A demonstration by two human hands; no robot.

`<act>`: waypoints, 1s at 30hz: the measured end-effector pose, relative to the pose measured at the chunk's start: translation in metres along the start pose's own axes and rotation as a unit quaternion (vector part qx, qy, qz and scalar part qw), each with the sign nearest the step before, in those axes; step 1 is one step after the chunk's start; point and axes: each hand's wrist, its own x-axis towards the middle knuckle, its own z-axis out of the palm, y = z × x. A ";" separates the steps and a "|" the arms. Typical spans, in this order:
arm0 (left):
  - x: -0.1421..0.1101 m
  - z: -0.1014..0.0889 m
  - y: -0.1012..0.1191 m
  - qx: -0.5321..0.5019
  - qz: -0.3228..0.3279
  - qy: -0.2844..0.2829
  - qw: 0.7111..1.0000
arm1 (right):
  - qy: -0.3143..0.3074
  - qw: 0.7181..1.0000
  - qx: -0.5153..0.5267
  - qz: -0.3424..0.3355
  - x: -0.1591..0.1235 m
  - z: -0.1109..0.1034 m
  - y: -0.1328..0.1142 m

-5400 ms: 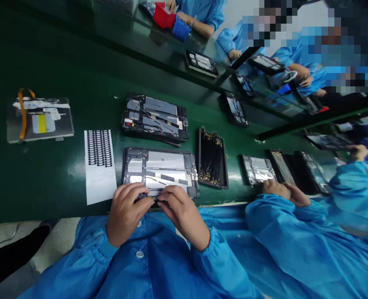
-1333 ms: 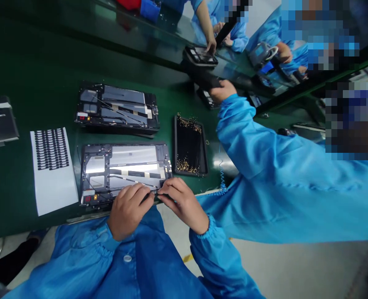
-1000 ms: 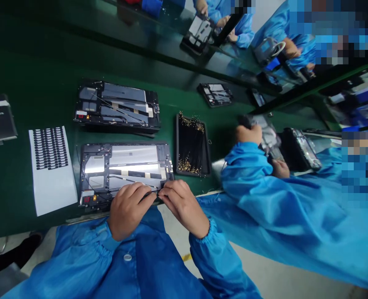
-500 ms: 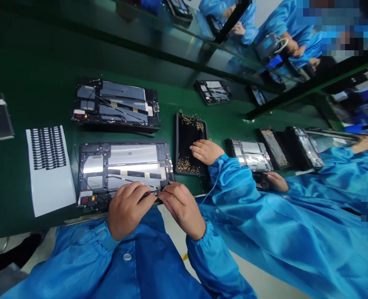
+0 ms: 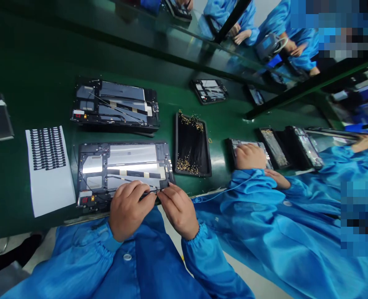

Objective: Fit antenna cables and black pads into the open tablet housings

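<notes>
An opened tablet (image 5: 131,160) lies on the green bench in front of me, its silvery inner plates and dark cables exposed. At its near edge, toward the right corner, my left hand (image 5: 128,211) is closed, thumb and fingers pinched together. Just to the right, my right hand (image 5: 180,211) pinches at the same corner, its fingertips nearly meeting the left ones. A thin dark line, perhaps a cable, shows between the fingertips; what each hand pinches is too small to make out. My fingers cover part of that edge.
Behind sits a stack of opened tablets (image 5: 124,104). A white sheet of black stickers (image 5: 51,182) lies left. A black tray (image 5: 209,160) of thin cables with gold ends stands right. Beyond it, a co-worker's hand (image 5: 251,155) rests over another tablet (image 5: 234,145). A shelf rail (image 5: 140,43) crosses behind.
The co-worker's hand has left the cable tray and moved right, over the other tablet. My hands stay at the tablet's near edge, with only slight finger movement.
</notes>
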 end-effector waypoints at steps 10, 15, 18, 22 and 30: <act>-0.015 -0.016 -0.012 -0.005 -0.020 0.007 1.000 | 0.076 0.995 -0.030 0.055 -0.036 0.022 -0.007; -0.018 -0.014 -0.014 -0.011 -0.020 0.012 1.000 | 0.070 0.995 -0.067 0.034 -0.030 0.024 -0.007; -0.017 -0.013 -0.013 -0.017 -0.020 0.013 1.000 | 0.078 0.994 -0.073 0.033 -0.025 0.023 -0.010; -0.018 -0.012 -0.013 -0.028 -0.017 0.016 0.999 | 0.082 0.993 -0.070 0.045 -0.020 0.021 -0.016; -0.018 -0.013 -0.014 -0.023 -0.015 0.018 0.999 | 0.067 0.994 -0.070 0.056 -0.023 0.025 -0.013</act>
